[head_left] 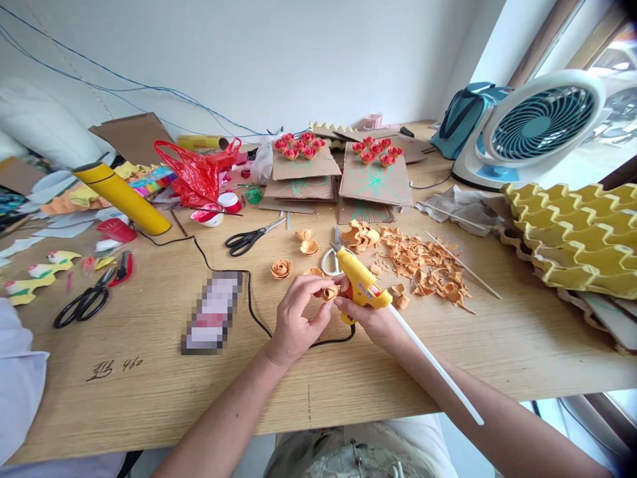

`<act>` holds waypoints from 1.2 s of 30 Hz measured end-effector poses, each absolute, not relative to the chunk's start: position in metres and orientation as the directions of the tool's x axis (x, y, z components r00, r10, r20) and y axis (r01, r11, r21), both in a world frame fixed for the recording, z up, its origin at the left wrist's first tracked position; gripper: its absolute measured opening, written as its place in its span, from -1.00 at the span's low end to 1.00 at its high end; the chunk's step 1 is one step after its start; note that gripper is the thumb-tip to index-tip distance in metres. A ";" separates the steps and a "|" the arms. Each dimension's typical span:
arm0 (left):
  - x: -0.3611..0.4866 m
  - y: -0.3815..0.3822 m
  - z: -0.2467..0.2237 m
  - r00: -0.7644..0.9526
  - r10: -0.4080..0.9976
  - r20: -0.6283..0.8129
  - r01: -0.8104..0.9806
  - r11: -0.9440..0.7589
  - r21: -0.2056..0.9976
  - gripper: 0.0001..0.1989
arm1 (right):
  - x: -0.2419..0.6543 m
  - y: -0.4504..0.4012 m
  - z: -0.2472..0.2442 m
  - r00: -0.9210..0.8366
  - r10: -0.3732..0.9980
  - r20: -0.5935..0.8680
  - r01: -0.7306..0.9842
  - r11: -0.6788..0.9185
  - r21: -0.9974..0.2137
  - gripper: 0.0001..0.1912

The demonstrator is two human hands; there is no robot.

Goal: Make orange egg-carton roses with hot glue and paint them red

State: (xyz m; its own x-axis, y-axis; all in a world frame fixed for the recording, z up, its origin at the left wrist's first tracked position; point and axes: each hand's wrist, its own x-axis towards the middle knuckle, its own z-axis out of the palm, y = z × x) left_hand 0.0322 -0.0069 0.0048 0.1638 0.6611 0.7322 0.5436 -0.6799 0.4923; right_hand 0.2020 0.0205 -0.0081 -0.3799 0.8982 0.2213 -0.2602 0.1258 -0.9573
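Note:
My left hand (302,312) pinches a small rolled orange rosebud (330,293) of egg-carton card between thumb and fingers. Close beside it, my right hand (371,322) is closed around a yellow hot glue gun (362,277), its thumb tip reaching to the rosebud. The gun's nozzle points away from me, and a long white glue stick (438,365) runs back over my right forearm. Part of the handle is hidden by the hand. Just beyond lie a finished orange rose (282,268), loose cup-shaped petals (309,246) and white-handled scissors (330,261).
Orange card scraps (423,262) and a thin stick (465,265) lie right of the gun. Red roses (300,145) stand on cardboard at the back. Black scissors (256,238), a blurred phone-like rectangle (213,312), yellow egg trays (577,239) and a fan (542,126) surround the work area.

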 end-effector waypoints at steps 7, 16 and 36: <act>0.032 -0.007 0.004 0.159 0.667 0.728 0.545 -0.674 0.498 -0.67 | 0.201 0.021 -0.008 -0.394 0.902 0.176 -0.312 0.049 -0.949 -0.72; 0.031 -0.008 0.004 0.158 0.669 0.727 0.551 -0.670 0.497 -0.68 | 0.200 0.019 -0.007 -0.403 0.900 0.162 -0.335 0.020 -0.942 -0.68; 0.029 -0.007 0.006 0.205 0.625 0.753 0.548 -0.711 0.440 -0.67 | 0.200 0.020 -0.004 -0.419 0.890 0.179 -0.344 0.027 -0.939 -0.65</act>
State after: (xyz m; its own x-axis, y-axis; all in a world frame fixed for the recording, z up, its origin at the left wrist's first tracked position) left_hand 0.0294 -0.0072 0.0062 0.2054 0.6250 0.7531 0.5485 -0.7109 0.4403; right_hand 0.2004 0.0200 -0.0040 -0.4187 0.8903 0.1790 -0.3440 0.0269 -0.9386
